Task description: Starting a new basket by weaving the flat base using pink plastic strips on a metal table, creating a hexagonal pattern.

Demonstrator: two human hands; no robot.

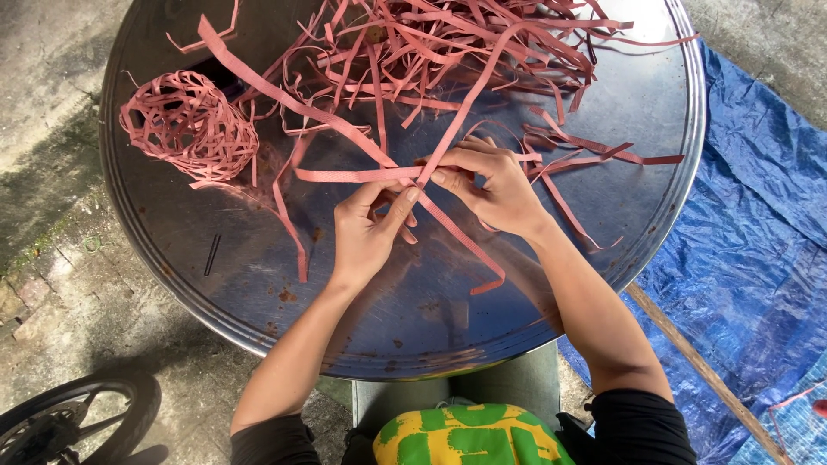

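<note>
Setting: round metal tray [215, 293], shiny and rust-spotted, seen from above across the lap; bare concrete ground [52, 103] to the left.

Left hand [366, 228]: fingers curled nearly closed, thumb and forefinger pinched on the crossing strips [405, 172] just left of the point where they meet; palm turned toward the tray.

Right hand [495, 189]: fingers bent and closed, fingertips pressed on the same crossing from the right side; knuckles up, wrist angled toward the lower right.

Crossing strips: flat pink bands near the tray's centre, one lying roughly level from left to right, one running up toward the loose pile [448, 43], one slanting from upper left down to lower right beneath both hands; all meeting between the two hands.

Loose pile: tangle of the same pink strips across the far half of the tray, several ends trailing toward the right rim.

Woven ball [189, 125]: open-work rounded form of pink strips, resting on the tray at the left, well apart from both hands.

Dark stick [212, 255]: short thin black piece lying on the tray near the left rim.

Blue tarpaulin [749, 215]: crumpled sheet on the ground at the right, partly under the tray's edge.

Wooden pole [698, 362]: slanting across the tarpaulin at lower right.

Wheel [69, 422]: spoked tyre in the lower left corner, partly out of view.

Clothing: dark sleeves, green-and-yellow patterned cloth [465, 435] at the bottom edge.
</note>
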